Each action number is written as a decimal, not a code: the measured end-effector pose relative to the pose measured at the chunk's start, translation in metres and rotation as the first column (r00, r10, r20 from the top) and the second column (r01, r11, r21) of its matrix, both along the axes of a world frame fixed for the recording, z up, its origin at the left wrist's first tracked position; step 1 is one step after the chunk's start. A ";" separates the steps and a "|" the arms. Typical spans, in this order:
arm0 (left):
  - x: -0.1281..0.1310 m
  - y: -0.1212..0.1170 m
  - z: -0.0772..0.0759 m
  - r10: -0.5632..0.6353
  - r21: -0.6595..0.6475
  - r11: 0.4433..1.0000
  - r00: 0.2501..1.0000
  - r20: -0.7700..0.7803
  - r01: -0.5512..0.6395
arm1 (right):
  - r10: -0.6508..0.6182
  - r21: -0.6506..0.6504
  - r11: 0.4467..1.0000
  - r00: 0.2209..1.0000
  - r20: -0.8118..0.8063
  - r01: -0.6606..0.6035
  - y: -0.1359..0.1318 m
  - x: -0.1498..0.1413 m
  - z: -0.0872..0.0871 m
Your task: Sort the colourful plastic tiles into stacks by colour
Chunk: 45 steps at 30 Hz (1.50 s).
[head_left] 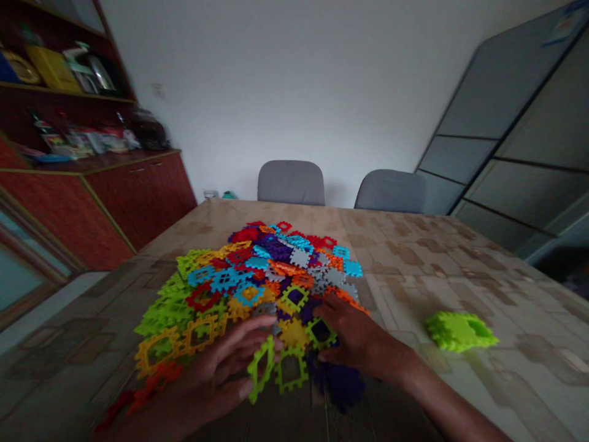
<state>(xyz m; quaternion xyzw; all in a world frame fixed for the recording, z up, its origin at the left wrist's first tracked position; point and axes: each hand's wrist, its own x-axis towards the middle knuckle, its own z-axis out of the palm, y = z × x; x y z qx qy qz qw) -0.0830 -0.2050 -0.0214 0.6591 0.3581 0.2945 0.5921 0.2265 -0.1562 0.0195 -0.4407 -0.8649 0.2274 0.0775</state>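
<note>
My left hand [221, 374] pinches a lime green square frame piece [261, 368] between thumb and fingers, holding it tilted up at the front of the pile. My right hand [356, 337] reaches into the pile with its thumb and fingers closed about another lime green frame piece [315, 334]; part of its grip is hidden. Between the hands lie a yellow solid piece [293, 333] and a lime green frame [291, 370]. Dark purple pieces [340, 383] lie under and in front of my right hand. The pieces are flat plastic interlocking squares with toothed edges.
A wide heap of interlocking pieces [225, 279] in several colours covers the table's middle. A stack of lime green pieces [460, 331] sits apart at the right on the patterned tabletop [405, 264]. Two grey chairs [291, 183] stand behind the table. A wooden cabinet [138, 193] is at left.
</note>
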 end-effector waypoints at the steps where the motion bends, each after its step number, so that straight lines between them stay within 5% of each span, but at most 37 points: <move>1: -0.004 -0.005 -0.004 0.001 -0.009 1.000 1.000 -0.015 -0.001 | -0.003 -0.001 1.000 1.000 -0.006 0.003 0.000 0.000 0.000; 8: -0.004 -0.022 -0.010 -0.082 -0.063 0.995 0.994 -0.072 0.077 | -0.033 0.045 0.998 0.998 0.050 0.031 -0.002 -0.008 0.011; 13: -0.010 -0.022 0.007 -0.156 0.011 0.984 0.893 -0.423 0.177 | -0.059 0.093 0.994 0.996 0.067 0.052 -0.007 -0.013 0.008; 17: -0.012 -0.018 0.019 -0.159 0.075 0.969 0.832 -0.532 0.234 | -0.082 0.081 0.994 0.993 0.083 0.075 -0.008 -0.013 0.002; 22: -0.011 -0.011 0.024 -0.107 0.275 0.910 0.817 -0.566 0.310 | 0.077 0.136 0.988 0.997 -0.012 -0.075 -0.003 -0.006 0.006; 25: -0.009 -0.013 0.025 -0.060 0.279 0.915 0.783 -0.620 0.291 | 0.203 0.100 0.976 0.977 -0.067 -0.196 -0.004 -0.004 0.007; 29: 0.002 -0.020 0.025 0.042 0.254 0.941 0.667 -0.744 0.224 | 0.193 0.051 0.980 0.981 -0.027 -0.191 -0.008 -0.008 0.004; 36: 0.029 -0.029 0.018 0.205 0.395 0.890 0.572 -0.794 0.229 | 0.178 0.073 0.981 0.982 0.060 -0.182 -0.008 -0.013 0.005; 45: 0.014 -0.031 0.000 0.263 0.497 0.851 0.683 -0.682 0.169 | 0.090 0.119 0.988 0.995 0.053 -0.096 -0.015 -0.020 0.007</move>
